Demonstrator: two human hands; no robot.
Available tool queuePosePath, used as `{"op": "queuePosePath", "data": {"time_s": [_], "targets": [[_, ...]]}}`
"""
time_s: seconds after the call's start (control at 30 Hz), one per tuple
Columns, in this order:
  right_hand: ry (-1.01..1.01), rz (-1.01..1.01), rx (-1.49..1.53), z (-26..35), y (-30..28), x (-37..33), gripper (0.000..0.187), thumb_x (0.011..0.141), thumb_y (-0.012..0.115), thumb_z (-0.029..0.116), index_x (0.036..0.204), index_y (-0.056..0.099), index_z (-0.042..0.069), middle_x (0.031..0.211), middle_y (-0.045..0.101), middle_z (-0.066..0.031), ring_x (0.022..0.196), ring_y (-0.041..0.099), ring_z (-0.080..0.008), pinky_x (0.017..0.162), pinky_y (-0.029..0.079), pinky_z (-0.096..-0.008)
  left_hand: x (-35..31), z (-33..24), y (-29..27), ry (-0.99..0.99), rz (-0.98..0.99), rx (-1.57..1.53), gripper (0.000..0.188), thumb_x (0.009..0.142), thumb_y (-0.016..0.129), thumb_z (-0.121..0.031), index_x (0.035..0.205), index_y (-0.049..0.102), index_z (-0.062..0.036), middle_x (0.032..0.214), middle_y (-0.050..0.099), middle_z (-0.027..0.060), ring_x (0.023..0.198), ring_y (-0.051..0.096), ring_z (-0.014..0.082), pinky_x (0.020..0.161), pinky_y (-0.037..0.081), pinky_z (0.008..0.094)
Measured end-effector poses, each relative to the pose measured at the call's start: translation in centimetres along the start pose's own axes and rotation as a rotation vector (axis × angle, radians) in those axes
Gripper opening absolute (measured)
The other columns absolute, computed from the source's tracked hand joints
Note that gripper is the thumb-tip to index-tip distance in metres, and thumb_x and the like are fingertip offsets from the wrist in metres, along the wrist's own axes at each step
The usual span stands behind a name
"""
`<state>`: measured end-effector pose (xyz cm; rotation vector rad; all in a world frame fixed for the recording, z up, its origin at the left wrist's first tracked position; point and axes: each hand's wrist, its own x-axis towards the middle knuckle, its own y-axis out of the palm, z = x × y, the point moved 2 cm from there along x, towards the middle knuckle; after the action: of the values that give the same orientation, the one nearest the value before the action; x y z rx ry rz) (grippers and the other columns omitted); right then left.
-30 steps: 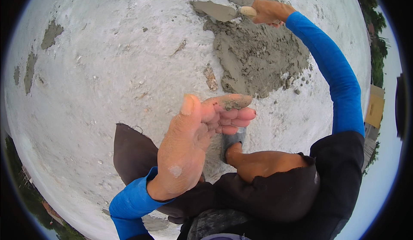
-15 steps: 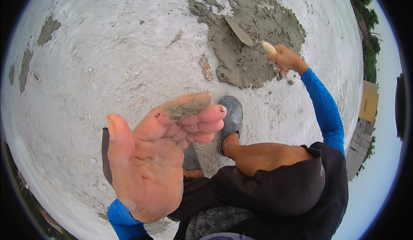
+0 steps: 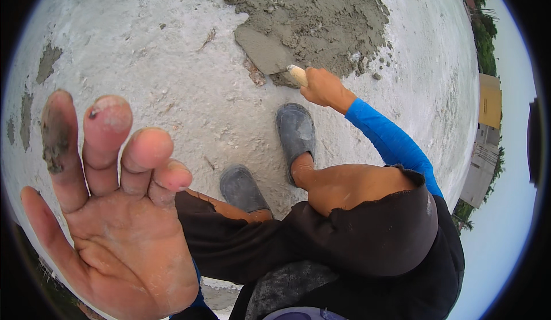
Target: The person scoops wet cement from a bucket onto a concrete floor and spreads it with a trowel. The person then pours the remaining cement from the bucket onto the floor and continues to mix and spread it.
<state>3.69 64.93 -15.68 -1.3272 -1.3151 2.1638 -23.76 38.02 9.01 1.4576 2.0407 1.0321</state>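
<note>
My left hand (image 3: 126,228) is raised close to the view at the left, palm showing and fingers spread. Grey mortar is smeared on its index finger, and nothing is in it. Farther off, my right hand (image 3: 326,88) grips the pale wooden handle of a trowel (image 3: 267,55). The trowel's broad blade lies flat against the near left edge of a mound of wet mortar (image 3: 327,22). The blade is coated in grey, so its outline partly merges with the mortar.
Dark rubber clogs (image 3: 296,131) are on my feet on the pale, rough ground (image 3: 143,62). A flat brownish scrap (image 3: 254,72) lies beside the blade. Dried mortar patches (image 3: 49,62) mark the far left. Buildings (image 3: 488,102) and trees stand at the right rim.
My right hand has drawn the trowel left and nearer, to the mortar's near edge. My left hand has swung left and up, its fingers spreading apart.
</note>
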Motion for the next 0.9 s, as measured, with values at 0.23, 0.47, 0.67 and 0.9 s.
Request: {"op": "queuePosePath", "data": {"time_s": [0.23,0.47,0.67,0.9], "targets": [[-0.020,0.073,-0.166,-4.8,-4.6,-8.3,0.035,0.085,0.070,0.024,0.104,0.067,-0.004,0.087,0.073,-0.0280,0.083,0.072,-0.0479,0.077,0.059,-0.0563,-2.3,-1.5,-1.0,0.078,-0.054,0.004,0.066,0.117,0.025,-0.042,0.168,0.016,-0.0017,0.166,0.038,0.0255,0.148,0.046,0.0389,0.118,0.041,0.0526],[0.052,-0.191,-0.150,-6.7,-1.8,-1.7,0.036,0.088,0.071,0.028,0.104,0.061,-0.003,0.085,0.072,-0.0281,0.082,0.071,-0.0482,0.074,0.057,-0.0580,-1.3,-1.2,-0.1,0.079,-0.375,0.169,0.068,0.116,0.026,-0.042,0.167,0.018,0.0025,0.163,0.040,0.0285,0.146,0.049,0.0382,0.114,0.044,0.0481],[0.382,-0.013,-0.110,-12.7,3.4,-13.1,0.034,0.089,0.069,0.024,0.106,0.061,-0.005,0.091,0.074,-0.0294,0.084,0.073,-0.0473,0.077,0.059,-0.0563,2.7,2.7,1.9,-0.253,-0.235,0.313,0.068,0.114,0.032,-0.048,0.152,0.046,0.0070,0.139,0.063,0.0254,0.122,0.065,0.0325,0.101,0.049,0.0417],[0.286,-0.196,0.138,-10.6,1.6,-17.8,0.031,0.086,0.073,0.022,0.103,0.057,0.001,0.082,0.069,-0.0298,0.080,0.069,-0.0501,0.072,0.054,-0.0584,4.8,8.8,4.8,-0.462,0.800,1.709,0.040,0.100,0.065,-0.036,0.106,0.071,0.0033,0.099,0.072,0.0152,0.093,0.067,0.0291,0.084,0.049,0.0411]]}}
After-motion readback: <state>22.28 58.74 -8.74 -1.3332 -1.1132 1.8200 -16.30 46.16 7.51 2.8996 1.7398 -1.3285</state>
